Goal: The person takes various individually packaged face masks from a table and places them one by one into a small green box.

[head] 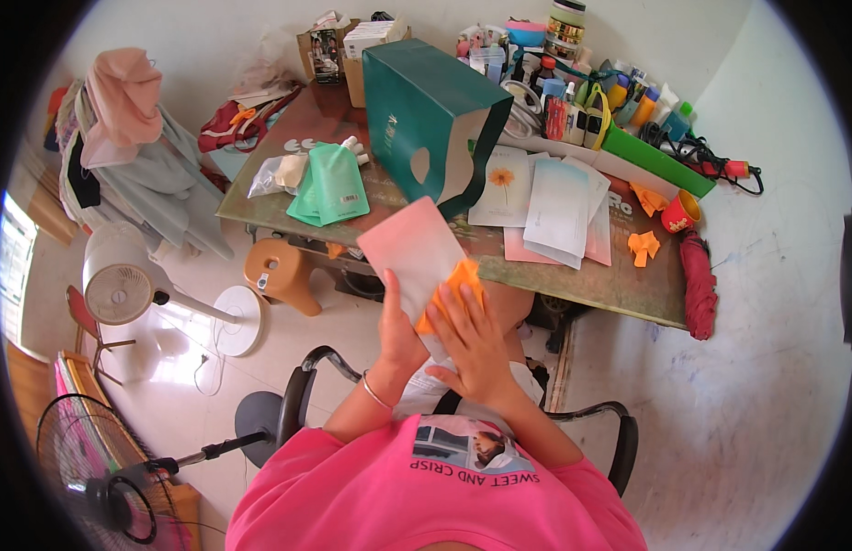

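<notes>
My left hand (400,337) grips a flat pink-and-white sachet (415,251) by its lower left edge, above my lap. Its thumb lies along the face of the sachet. Pressed flat against that same face, my right hand (475,337) holds an orange cloth (460,289) under its fingers. On the table ahead, to the right, more flat sachets overlap in a pile, among them a pale blue-white one (555,206) and one with an orange flower (500,180). Green spouted pouches (337,182) lie at the table's left.
A large green paper bag (426,117) lies on its side on the table (646,289). Bottles and jars crowd a box (660,162) at the back right. A red folded umbrella (700,286) lies along the right edge. An orange stool (277,272) and white fan (119,275) stand left.
</notes>
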